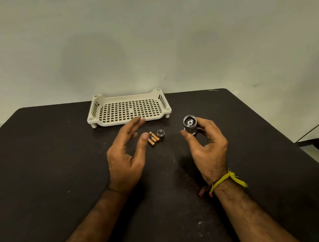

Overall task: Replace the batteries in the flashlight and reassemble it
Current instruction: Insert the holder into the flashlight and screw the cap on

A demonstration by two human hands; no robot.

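Observation:
My right hand (pixel 207 148) holds a silver flashlight body (pixel 190 125) upright above the table, its open end facing me with a dark battery holder inside. A few small copper-coloured batteries (pixel 153 138) lie side by side on the black table (pixel 55 164). The silver end cap (pixel 160 133) rests just right of them, touching or nearly so. My left hand (pixel 127 154) hovers with fingers spread, its thumb tip right beside the batteries, holding nothing.
A cream perforated plastic tray (pixel 129 109) stands at the table's back edge, just beyond my left fingertips, with nothing in it. A pale wall rises behind. A dark cable (pixel 316 126) runs off past the table's right edge.

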